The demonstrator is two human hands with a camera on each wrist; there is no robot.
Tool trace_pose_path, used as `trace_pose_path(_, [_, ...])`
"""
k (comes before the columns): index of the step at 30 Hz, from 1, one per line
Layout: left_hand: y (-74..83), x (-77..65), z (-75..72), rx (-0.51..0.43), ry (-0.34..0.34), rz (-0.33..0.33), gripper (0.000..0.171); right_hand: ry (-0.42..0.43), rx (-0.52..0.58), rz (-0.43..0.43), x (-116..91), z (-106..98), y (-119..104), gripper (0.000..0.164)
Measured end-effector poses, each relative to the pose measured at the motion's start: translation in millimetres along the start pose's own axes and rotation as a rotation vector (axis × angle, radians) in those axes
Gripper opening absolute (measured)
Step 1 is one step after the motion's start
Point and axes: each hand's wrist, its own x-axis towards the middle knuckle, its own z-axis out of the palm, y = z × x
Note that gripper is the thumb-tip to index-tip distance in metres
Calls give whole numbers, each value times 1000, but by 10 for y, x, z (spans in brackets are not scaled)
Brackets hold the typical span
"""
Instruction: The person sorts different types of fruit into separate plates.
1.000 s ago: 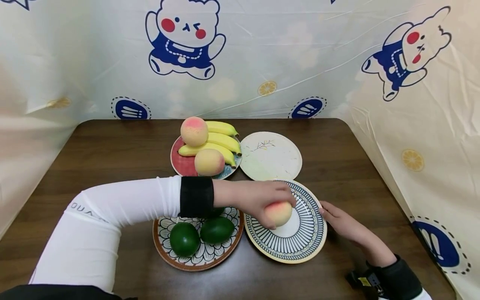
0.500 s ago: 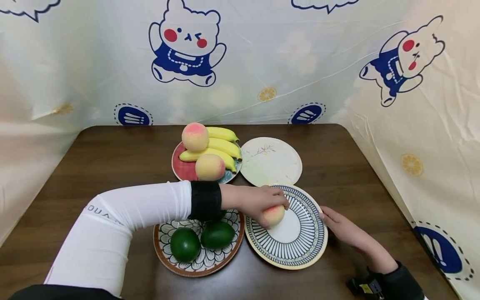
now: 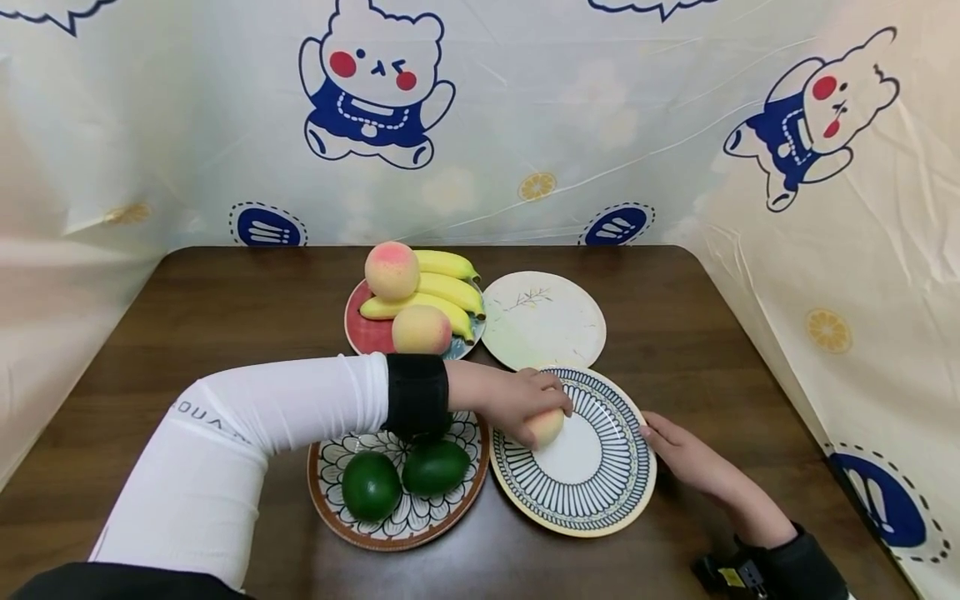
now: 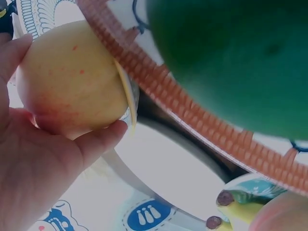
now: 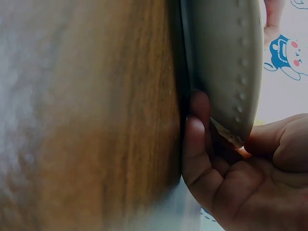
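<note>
Green fruit (image 3: 372,486) sits on the brown-rimmed plate (image 3: 393,544), to the near left of the left hand (image 3: 525,406). That hand's grip has fingers and thumb curled round a peach (image 3: 546,429), above the left part of the blue-patterned plate (image 3: 581,506); whether they touch cannot be told. The peach is round, with no long axis, and this hand is the nearer. Right of the grip, the right hand (image 3: 678,450) pinches that plate's rim. Beyond lie a white plate (image 3: 543,321) and, farther left, bananas (image 3: 450,290) on a red-and-blue plate (image 3: 371,335).
</note>
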Motion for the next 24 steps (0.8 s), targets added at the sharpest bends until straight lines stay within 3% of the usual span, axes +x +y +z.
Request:
trace_pose_path(9, [20, 56, -59, 25, -59, -40, 60, 13, -7, -5, -7, 12, -8, 49])
trace_pose_path(16, [45, 60, -115, 47, -61, -67, 63, 8, 12, 7, -1, -15, -37, 50])
trace_pose_path(20, [103, -50, -264, 91, -20, -72, 77, 0, 19, 5, -11, 4, -33, 50])
trace_pose_path(24, [78, -328, -631, 126, 128, -60, 94, 0, 25, -5, -29, 13, -30, 51])
